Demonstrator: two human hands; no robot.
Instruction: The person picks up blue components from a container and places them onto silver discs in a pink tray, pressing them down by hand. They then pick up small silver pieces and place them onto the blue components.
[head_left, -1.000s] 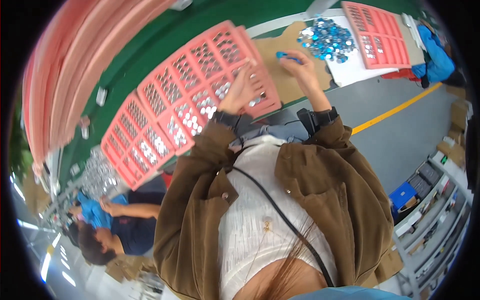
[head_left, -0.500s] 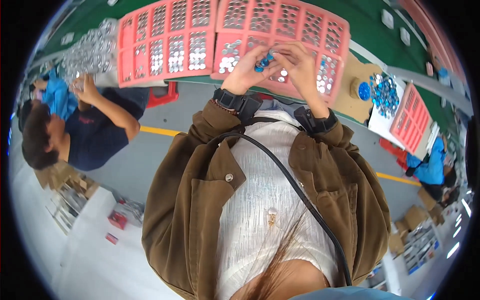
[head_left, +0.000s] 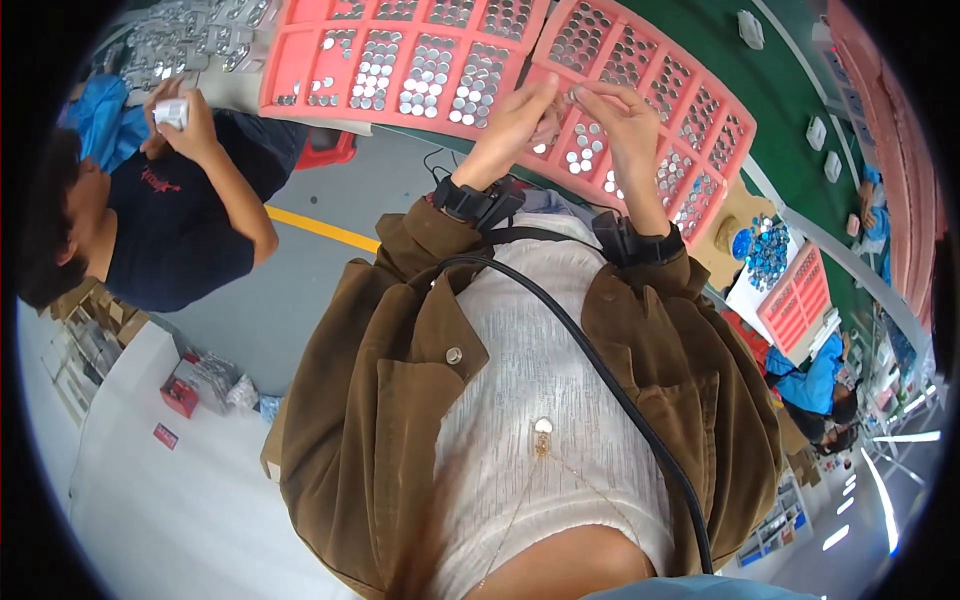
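Observation:
Both hands are raised over the right pink compartment tray point(head_left: 735, 187), whose cells hold several round silver discs point(head_left: 585, 145). My left hand point(head_left: 522, 120) is curled closed, back towards me; whatever sits inside its fingers is hidden. Close beside it, my right hand point(head_left: 628, 128) has thumb and forefinger pinched together near the left fingertips. Anything in that pinch is too small to make out. A second pink tray point(head_left: 387, 112) with more silver discs lies left of my hands.
At right, a pile of shiny blue pieces point(head_left: 768, 252) lies by a round blue-topped item point(head_left: 742, 243) and another pink tray point(head_left: 797, 300). A co-worker point(head_left: 190, 210) at left holds a small white object point(head_left: 172, 113). Clear plastic packs point(head_left: 205, 40) cover the far left table.
The view has turned, so the trays sit further right and tilted. Blue discs seen in my left palm no longer show; that hand has curled closed. The co-worker now holds a white object.

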